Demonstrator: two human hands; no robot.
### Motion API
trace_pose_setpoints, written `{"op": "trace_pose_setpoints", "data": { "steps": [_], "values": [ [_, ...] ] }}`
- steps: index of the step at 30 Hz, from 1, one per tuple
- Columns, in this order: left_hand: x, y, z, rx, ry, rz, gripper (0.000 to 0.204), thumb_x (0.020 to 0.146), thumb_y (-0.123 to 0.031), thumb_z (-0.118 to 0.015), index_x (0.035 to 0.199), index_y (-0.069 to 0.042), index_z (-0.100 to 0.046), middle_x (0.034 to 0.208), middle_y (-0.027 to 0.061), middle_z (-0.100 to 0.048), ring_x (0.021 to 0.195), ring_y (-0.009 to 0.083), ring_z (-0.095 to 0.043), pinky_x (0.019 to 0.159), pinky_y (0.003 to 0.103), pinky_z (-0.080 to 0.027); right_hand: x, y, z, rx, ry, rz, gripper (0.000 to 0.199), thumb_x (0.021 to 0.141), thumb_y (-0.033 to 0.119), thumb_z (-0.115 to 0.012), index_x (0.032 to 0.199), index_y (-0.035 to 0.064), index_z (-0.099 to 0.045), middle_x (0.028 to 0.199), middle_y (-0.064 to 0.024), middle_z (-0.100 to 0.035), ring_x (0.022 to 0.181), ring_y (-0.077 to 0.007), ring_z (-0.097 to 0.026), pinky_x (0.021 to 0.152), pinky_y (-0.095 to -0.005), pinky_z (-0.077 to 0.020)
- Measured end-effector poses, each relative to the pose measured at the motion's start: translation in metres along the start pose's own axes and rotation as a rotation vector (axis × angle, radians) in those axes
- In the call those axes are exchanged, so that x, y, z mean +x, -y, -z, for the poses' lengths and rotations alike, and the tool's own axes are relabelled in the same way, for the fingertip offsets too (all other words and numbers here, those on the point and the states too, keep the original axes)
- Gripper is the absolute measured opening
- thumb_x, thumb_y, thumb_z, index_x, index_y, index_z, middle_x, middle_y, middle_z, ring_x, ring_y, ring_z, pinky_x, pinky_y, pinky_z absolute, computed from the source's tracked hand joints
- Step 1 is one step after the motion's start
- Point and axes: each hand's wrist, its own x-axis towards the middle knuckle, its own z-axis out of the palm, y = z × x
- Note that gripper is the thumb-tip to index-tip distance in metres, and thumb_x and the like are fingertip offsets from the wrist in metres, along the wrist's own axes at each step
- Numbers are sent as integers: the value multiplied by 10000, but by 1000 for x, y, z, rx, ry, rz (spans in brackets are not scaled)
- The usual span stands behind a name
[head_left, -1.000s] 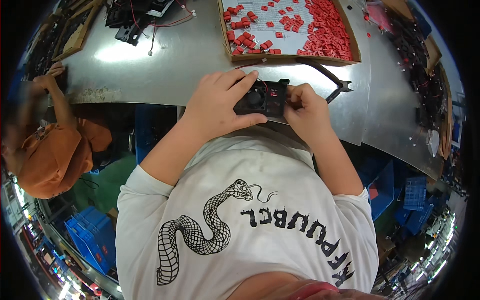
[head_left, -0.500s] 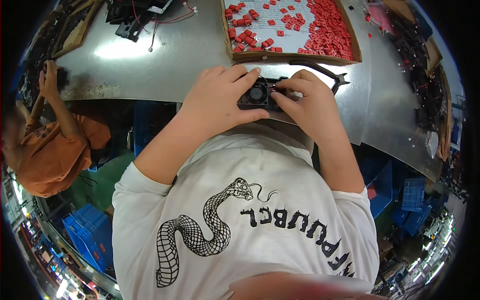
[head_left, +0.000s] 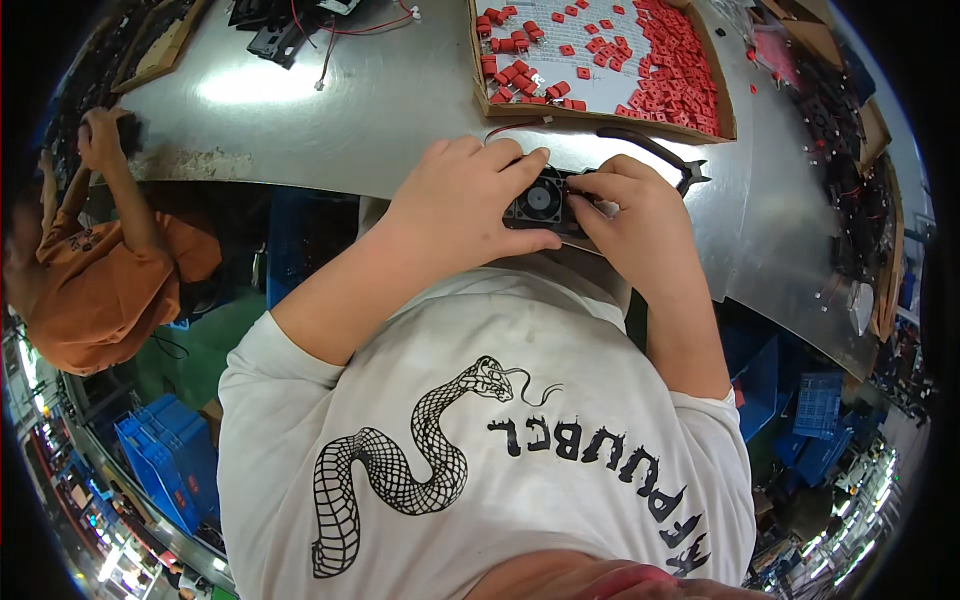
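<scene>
A small black square cooling fan sits between both my hands, just above the near edge of the metal table. My left hand wraps around its left side, thumb under it and fingers over the top. My right hand grips the fan's right side, with fingertips pressed on its frame. A thin red wire runs from the fan toward the tray. Much of the fan is hidden by my fingers.
A cardboard tray of several small red square parts lies just beyond my hands. Black pliers lie right of the fan. More black fans with wires sit at the far left. A person in an orange shirt works at the left.
Both hands and the fan have shifted slightly away from my body onto the table. My right fingers have closed in over the fan's right side. The person at the left raised a hand.
</scene>
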Motion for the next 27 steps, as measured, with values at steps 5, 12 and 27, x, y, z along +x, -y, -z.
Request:
{"op": "trace_pose_setpoints", "data": {
  "steps": [5,12,27],
  "values": [
    [-2,4,-4,18,-43,-9,757,773,-585,-770,1318,-76,-634,1145,77,-647,989,298,-626,917,421,-469,1,3,2,-64,30,-101,157,846,98,-745,991,46,-775,874,-90,-689,753,-244,-664,677,-344,-518],
    [1,3,-3,31,-63,-26,759,756,-586,-784,1300,-78,-639,1126,80,-649,983,294,-624,902,424,-475,102,-56,31,-116,14,4,253,906,161,-709,1133,56,-752,1139,-110,-711,993,-294,-681,883,-381,-534],
    [-6,6,-12,21,-118,-5,772,727,-573,-804,1294,-76,-637,1155,75,-639,954,288,-615,872,410,-475,22,-12,14,-64,108,240,167,761,59,-773,926,39,-755,814,-85,-661,734,-237,-658,651,-347,-527]
  ]
}}
